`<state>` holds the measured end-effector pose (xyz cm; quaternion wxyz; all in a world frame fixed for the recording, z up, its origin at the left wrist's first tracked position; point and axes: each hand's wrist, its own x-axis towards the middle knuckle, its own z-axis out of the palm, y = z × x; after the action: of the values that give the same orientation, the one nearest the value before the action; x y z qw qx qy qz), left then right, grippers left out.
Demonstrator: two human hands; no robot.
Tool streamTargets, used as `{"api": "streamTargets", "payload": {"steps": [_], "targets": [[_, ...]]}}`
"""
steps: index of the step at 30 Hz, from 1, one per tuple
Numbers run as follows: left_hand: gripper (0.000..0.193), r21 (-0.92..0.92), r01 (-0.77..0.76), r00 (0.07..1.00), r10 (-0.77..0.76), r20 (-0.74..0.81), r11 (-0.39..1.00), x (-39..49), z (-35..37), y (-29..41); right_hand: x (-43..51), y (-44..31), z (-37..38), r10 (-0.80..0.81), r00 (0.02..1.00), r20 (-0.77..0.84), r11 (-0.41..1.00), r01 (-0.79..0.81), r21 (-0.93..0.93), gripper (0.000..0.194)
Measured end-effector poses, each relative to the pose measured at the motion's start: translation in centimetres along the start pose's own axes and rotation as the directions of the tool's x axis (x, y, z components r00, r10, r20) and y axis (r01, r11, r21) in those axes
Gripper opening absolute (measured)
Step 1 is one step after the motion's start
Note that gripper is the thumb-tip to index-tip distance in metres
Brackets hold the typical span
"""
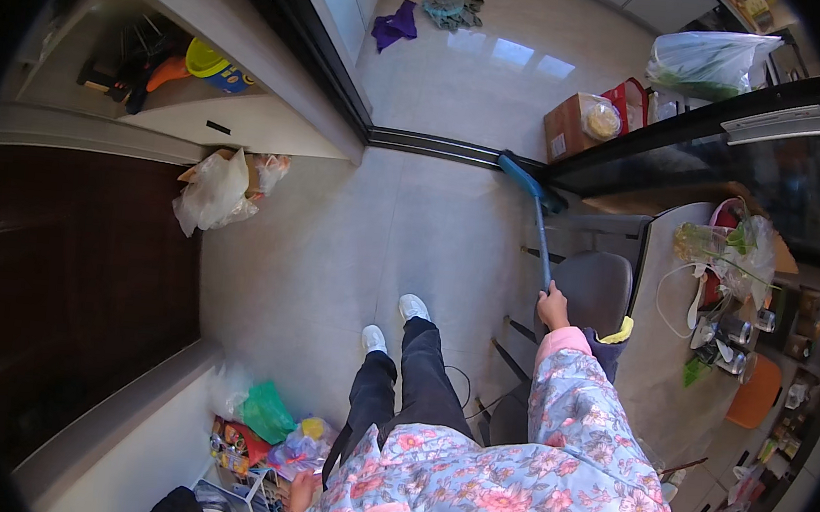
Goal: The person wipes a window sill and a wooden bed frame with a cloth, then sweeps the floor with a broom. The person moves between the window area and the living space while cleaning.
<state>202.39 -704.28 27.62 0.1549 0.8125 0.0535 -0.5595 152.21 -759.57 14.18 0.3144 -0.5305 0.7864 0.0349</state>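
Observation:
My right hand (554, 307) is closed around the blue handle of a broom (542, 231), held out ahead of me. The broom's blue head (521, 176) rests at the right end of the black sliding-door track (449, 147), its dark bristles against the floor beside the door. Down at my left side, my left hand (301, 494) hangs close to a white wire rack (259, 493) and a pale plastic bag (302, 448). Its fingers are partly hidden, so whether it touches the rack is unclear.
A grey chair (593, 290) stands right of the handle, beside a cluttered table (660, 278). Beyond the track are a cardboard box (566, 127), a mop (452, 9) and a purple cloth (395, 25). Plastic bags (218, 192) lie by the left cabinet (246, 125).

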Motion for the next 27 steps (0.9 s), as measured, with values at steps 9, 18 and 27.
{"api": "streamTargets", "payload": {"steps": [9,18,27], "targets": [[0.03,0.076,-0.067,0.994,0.06,0.097,0.995,-3.7,0.4,5.0,-1.4,1.6,4.6,-0.019,0.999,0.051,0.999,0.017,0.045,0.054],[0.031,0.178,-0.076,0.997,0.078,-0.002,0.981,-5.6,2.6,9.7,-6.3,1.7,8.3,-0.014,0.991,0.133,0.993,-0.002,0.122,0.056],[0.031,-0.148,-0.152,0.963,0.18,0.2,0.977,-1.2,3.3,4.2,-17.7,2.0,7.5,-0.11,0.927,0.358,0.981,0.042,0.192,0.054]]}}
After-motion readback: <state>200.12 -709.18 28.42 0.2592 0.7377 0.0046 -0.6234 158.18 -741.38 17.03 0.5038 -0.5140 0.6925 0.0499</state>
